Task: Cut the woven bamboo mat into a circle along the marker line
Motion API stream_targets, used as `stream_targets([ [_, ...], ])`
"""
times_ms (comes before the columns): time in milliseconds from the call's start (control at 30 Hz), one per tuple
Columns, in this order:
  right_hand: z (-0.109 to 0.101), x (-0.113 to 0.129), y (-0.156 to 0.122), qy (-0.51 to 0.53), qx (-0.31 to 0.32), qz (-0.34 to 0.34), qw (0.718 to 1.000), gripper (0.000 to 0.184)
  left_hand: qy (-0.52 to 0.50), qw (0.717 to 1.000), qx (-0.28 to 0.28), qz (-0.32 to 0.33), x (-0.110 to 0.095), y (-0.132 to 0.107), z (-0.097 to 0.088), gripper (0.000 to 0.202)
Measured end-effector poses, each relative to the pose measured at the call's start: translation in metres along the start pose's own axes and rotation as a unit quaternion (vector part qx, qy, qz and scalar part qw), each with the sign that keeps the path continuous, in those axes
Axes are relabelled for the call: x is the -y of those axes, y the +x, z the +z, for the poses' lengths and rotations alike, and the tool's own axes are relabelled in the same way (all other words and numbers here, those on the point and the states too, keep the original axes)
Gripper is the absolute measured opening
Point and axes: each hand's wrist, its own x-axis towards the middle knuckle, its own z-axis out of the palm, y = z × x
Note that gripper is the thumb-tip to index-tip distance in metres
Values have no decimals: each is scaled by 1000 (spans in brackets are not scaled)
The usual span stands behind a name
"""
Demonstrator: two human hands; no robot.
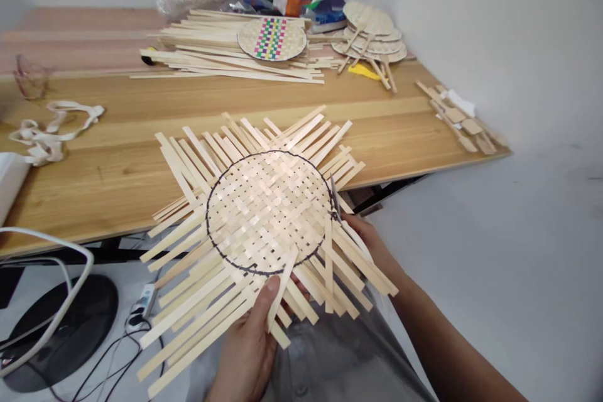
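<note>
A woven bamboo-strip panel is held over my lap, with a dark stitched ring around its middle and loose strip ends sticking out on all sides. My left hand grips its lower edge, thumb on top and fingers underneath. At the right edge, my right hand is closed around scissors with a white handle. The blades point up beside the dark ring, among the strips. Most of the right fingers are hidden behind the strips.
On the wooden table lie loose bamboo strips, a colored woven fan panel, stacked fans, wooden handles and a pale ribbon. Cables and a power strip are below left.
</note>
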Motion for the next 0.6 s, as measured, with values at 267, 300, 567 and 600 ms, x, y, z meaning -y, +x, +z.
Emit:
stream_targets([
  [267,1,0,0,-17,-28,26,999,35,-53,998,16,-14,0,0,1,18],
  [300,2,0,0,-21,-33,29,999,35,-56,998,16,-17,0,0,2,18],
  [567,1,2,0,-27,-46,50,997,33,-63,998,12,-15,0,2,4,17],
  [600,1,2,0,-27,-48,53,997,33,-59,998,16,-12,1,2,4,17],
])
